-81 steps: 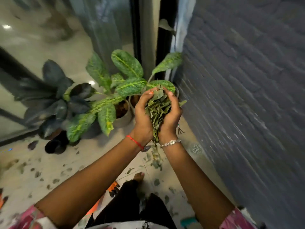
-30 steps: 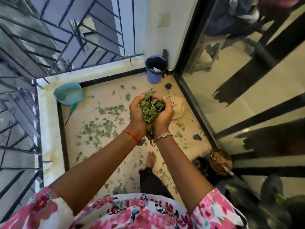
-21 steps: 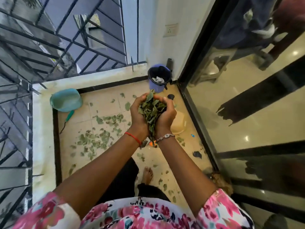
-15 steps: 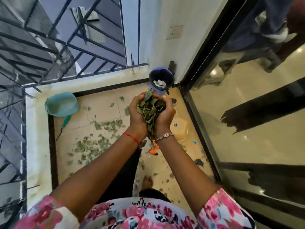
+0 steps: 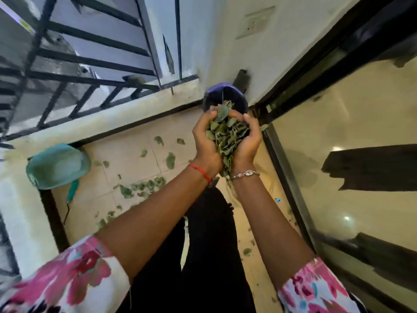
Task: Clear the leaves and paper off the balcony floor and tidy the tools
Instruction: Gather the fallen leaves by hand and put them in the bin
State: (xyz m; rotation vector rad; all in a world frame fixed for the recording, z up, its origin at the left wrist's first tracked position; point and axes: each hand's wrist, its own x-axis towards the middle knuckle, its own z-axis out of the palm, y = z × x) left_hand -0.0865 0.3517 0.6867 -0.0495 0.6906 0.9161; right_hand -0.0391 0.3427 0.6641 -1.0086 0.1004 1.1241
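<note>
A bunch of green leaves (image 5: 226, 135) is cupped between my two hands at chest height. My left hand (image 5: 206, 137) curls round its left side and my right hand (image 5: 248, 141) round its right side, heels together. Just beyond my fingertips stands a blue bin (image 5: 234, 98) in the far corner, its lower half hidden by the hands. More loose leaves (image 5: 144, 188) lie scattered on the cream balcony tiles (image 5: 126, 159) to the left.
A teal dustpan (image 5: 56, 166) rests on the low ledge at the left, a teal-handled tool (image 5: 72, 193) below it. Black railing bars (image 5: 90, 62) run behind the ledge. A glass sliding door (image 5: 338, 154) bounds the right side. A small blue scrap (image 5: 277, 200) lies by its track.
I have turned from the potted plants and walked along the balcony with the leaves held in both hands; the blue bin has come from the far corner to just past my fingertips.
</note>
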